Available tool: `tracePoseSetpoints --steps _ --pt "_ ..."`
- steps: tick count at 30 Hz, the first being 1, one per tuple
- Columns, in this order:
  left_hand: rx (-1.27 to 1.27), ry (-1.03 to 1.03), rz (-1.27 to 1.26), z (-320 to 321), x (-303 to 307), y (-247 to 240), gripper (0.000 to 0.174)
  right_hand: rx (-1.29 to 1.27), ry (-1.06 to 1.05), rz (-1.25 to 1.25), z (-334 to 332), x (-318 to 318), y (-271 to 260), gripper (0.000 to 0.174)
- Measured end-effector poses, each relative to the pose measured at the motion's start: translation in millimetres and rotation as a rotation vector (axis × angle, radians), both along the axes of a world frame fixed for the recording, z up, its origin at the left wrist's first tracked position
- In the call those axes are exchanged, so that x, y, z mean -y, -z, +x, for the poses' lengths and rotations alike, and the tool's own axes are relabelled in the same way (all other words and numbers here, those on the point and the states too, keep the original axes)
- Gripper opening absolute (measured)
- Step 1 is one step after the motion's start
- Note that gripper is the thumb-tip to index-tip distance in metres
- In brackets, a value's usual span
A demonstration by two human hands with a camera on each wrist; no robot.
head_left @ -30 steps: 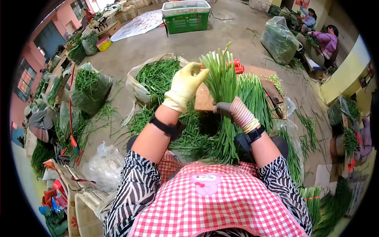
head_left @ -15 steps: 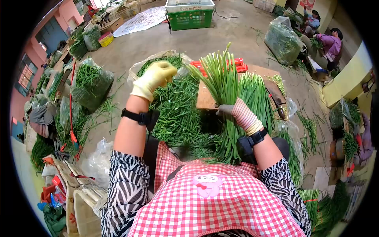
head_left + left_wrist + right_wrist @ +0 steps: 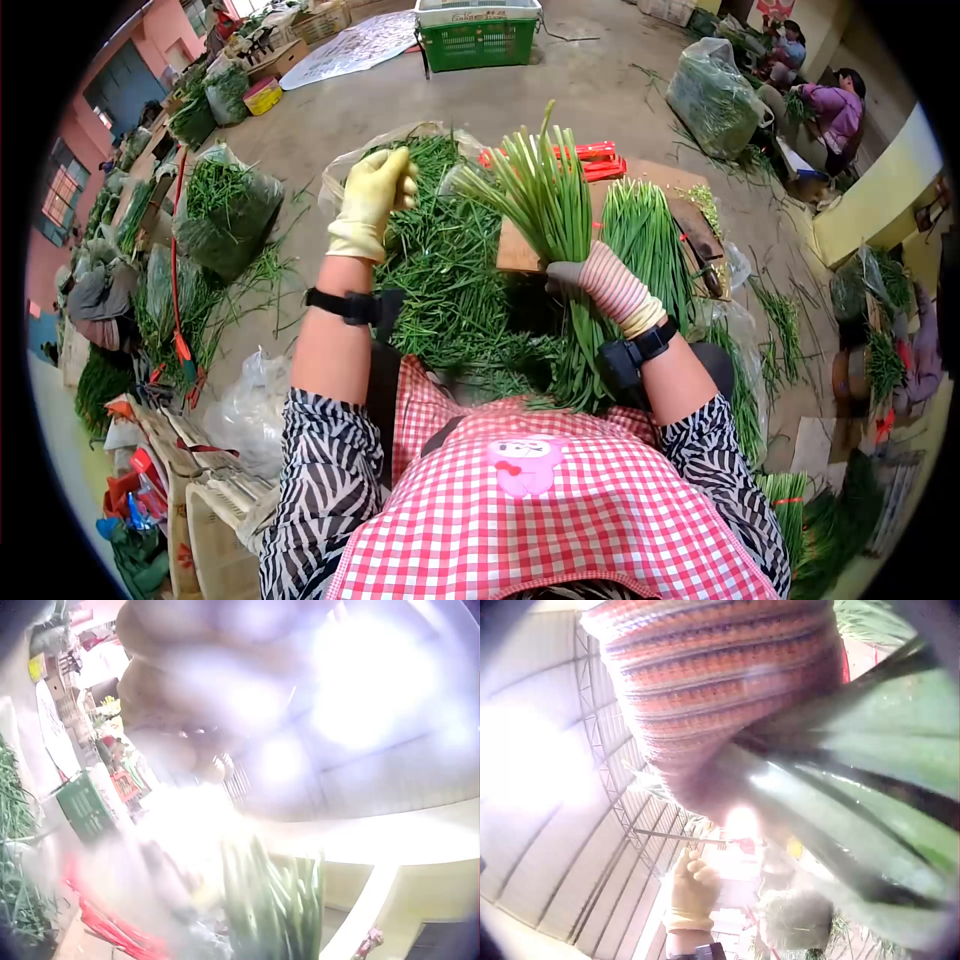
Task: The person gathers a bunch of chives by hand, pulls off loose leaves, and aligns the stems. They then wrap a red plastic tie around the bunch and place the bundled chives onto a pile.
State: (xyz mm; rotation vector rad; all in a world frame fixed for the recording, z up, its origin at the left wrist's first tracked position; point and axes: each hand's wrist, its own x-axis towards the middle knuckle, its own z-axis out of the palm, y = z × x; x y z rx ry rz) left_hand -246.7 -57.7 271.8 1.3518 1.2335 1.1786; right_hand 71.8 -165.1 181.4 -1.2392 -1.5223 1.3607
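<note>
A bunch of long green stalks [image 3: 552, 200] stands upright in the right hand [image 3: 600, 285], which wears a striped glove with grey fingers and grips it around the middle. The pale stalk ends fan out to the upper left and the leaves hang below. To the left, the yellow-gloved left hand [image 3: 372, 200] is raised over a heap of loose greens [image 3: 445, 260], fingers curled, nothing visible in them. In the right wrist view the left hand [image 3: 694, 889] also looks curled. Leaves [image 3: 840, 825] fill that view's right side. Glare blurs the left wrist view.
More stalks [image 3: 645, 240] lie on a wooden board [image 3: 519, 246] beside the bunch, with red objects [image 3: 600, 160] behind. A green crate [image 3: 478, 45] stands ahead. Bags of greens [image 3: 225, 220] sit on both sides; people sit at the upper right.
The left hand has moved from beside the stalk tops leftward over the loose greens, its fingers now more curled. The right hand still grips the bunch, whose tops have spread to the left.
</note>
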Motion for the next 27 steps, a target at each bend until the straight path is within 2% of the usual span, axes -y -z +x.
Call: tracePoseSetpoints --steps 1,2,3,4,6,7,8,9,10,11,14,15,16,18,20,21,22,24,26,27 --pt "-0.195 0.083 -0.077 -10 0 3 0.032 0.039 0.005 0.045 2 -2 -4 0.024" --pt "-0.375 0.263 -0.172 -15 -5 13 0.053 0.08 0.01 0.091 3 -2 -9 0.023" --pt "-0.576 0.383 -0.042 -12 0 34 0.064 0.014 0.097 0.095 0 0 -13 0.023" --pt "-0.774 0.499 0.092 -5 12 48 0.076 0.157 0.075 0.119 -1 -2 -21 0.024" --pt "-0.024 0.655 -0.141 16 25 55 0.083 0.441 0.025 0.164 -3 -12 -39 0.027" --pt "0.273 0.676 -0.147 32 26 57 0.082 0.657 -0.047 0.166 -8 -15 -53 0.041" --pt "0.571 0.686 -0.145 48 26 57 0.082 0.692 0.025 0.237 -15 -10 -59 0.046" --pt "0.746 0.659 -0.208 63 29 51 0.08 0.726 0.098 0.313 -22 -3 -64 0.052" --pt "0.733 0.668 -0.077 74 31 51 0.078 0.758 0.175 0.386 -27 1 -70 0.058" --pt "0.723 0.67 0.054 85 32 51 0.076 0.908 0.192 0.33 -31 2 -80 0.072" --pt "0.851 0.618 0.084 112 37 45 0.076 1.061 0.259 0.479 -23 13 -92 0.078" --pt "0.969 0.603 -0.003 119 38 42 0.076 1.135 0.236 0.448 -20 21 -99 0.08" --pt "0.919 0.594 -0.008 125 38 39 0.073 1.208 0.239 0.474 -16 29 -94 0.085" --pt "1.012 0.464 -0.017 142 52 26 0.067 1.209 0.175 0.396 -13 52 -100 0.092" --pt "1.044 0.614 -0.171 146 52 45 0.063 1.149 0.118 0.331 -7 78 -91 0.097" --pt "1.042 0.809 -0.356 142 45 66 0.062 1.119 0.092 0.302 -2 87 -88 0.099" --pt "1.008 0.737 -0.241 150 56 70 0.066 1.056 0.027 0.26 2 95 -83 0.101" --pt "1.052 0.804 -0.417 153 61 99 0.066 0.921 -0.104 0.177 11 107 -72 0.105" --pt "0.894 0.768 -0.494 154 66 106 0.061 1.011 -0.312 0.087 27 101 -88 0.09" --pt "0.852 0.766 -0.518 155 68 113 0.059 1.001 -0.315 0.126 41 88 -90 0.066"
